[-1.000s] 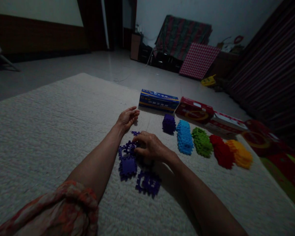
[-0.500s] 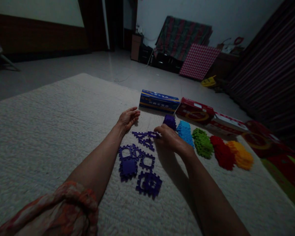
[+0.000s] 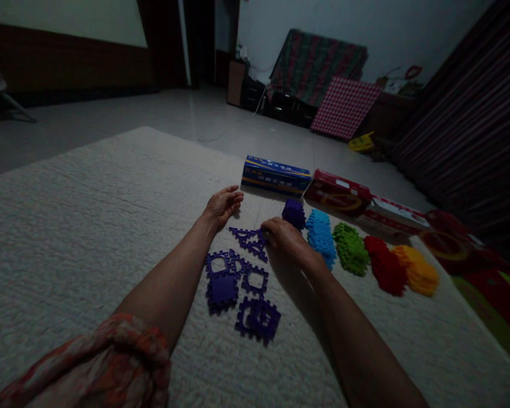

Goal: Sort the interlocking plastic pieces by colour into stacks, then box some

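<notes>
My right hand (image 3: 283, 237) is closed, its fingers pinched at the right edge of a purple group of interlocking building tiles (image 3: 249, 238) that together look triangular; the gripped part is mostly hidden. Just left of and above that group, my left hand (image 3: 225, 205) rests on the mat, empty, with its fingers loosely bent and apart. Nearer to me lie more purple tiles: a framed tile with a round hole (image 3: 209, 262), a solid one (image 3: 223, 288), a square frame (image 3: 262, 279) and an overlapping pair (image 3: 266, 318). A purple tile stack (image 3: 294, 213) stands beyond my right hand.
Stacks of blue (image 3: 321, 238), green (image 3: 351, 249), red (image 3: 386, 266) and yellow tiles (image 3: 417, 269) run off to the right. Behind them stand a blue box (image 3: 276, 177) and red boxes (image 3: 338, 192). Everything sits on a pale textured mat (image 3: 110, 198).
My right hand has moved slightly left, bringing the small purple tile against the triangular group. My left hand has hardly moved.
</notes>
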The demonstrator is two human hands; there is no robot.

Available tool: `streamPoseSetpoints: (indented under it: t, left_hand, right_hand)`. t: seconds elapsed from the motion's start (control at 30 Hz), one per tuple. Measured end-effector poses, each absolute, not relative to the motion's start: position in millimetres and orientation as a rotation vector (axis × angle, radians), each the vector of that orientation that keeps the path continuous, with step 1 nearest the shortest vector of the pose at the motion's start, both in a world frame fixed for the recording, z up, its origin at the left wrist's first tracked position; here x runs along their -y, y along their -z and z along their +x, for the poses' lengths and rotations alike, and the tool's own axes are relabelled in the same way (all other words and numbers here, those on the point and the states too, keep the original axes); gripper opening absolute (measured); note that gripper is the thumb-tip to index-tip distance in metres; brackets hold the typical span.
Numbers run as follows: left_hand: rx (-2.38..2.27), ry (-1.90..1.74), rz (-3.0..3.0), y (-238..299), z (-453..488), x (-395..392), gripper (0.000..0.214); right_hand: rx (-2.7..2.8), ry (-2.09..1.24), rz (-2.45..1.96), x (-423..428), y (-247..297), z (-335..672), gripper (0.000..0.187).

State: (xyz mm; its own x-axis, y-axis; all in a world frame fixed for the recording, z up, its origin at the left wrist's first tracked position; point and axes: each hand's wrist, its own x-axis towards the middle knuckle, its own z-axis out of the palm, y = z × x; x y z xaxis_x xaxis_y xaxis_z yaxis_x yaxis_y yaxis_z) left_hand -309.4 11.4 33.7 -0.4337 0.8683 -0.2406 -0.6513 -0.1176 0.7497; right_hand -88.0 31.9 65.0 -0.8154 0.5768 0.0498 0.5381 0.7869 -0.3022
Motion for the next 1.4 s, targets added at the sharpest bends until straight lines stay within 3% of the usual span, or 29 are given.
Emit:
streamPoseSetpoints:
  t: [0.37,0.6,1.0,1.4]
  left_hand:
    - [-0.998,-1.763,0.324,-33.2,-310.1,-12.0,0.032]
    - [-1.011,-1.755,0.304,-36.7,-309.3,-10.9,0.035]
    - [-1.024,-1.756,0.297,-37.8,-307.2,-9.4,0.041]
    - [-1.035,-1.759,0.305,-37.7,-307.4,-9.9,0.033]
  right_hand:
    - [2.764,-0.347,-1.001,-35.3,-74.9,-84.9,0.021]
    - [2.523,-0.094,-1.233,-62.6,-103.2,-49.4,0.02]
    - [2.59,0.061,-1.299,-61.4,-86.4,-51.9,0.022]
    - [2.533,0.086,-1.331,-61.8,-85.6,-50.6,0.02]
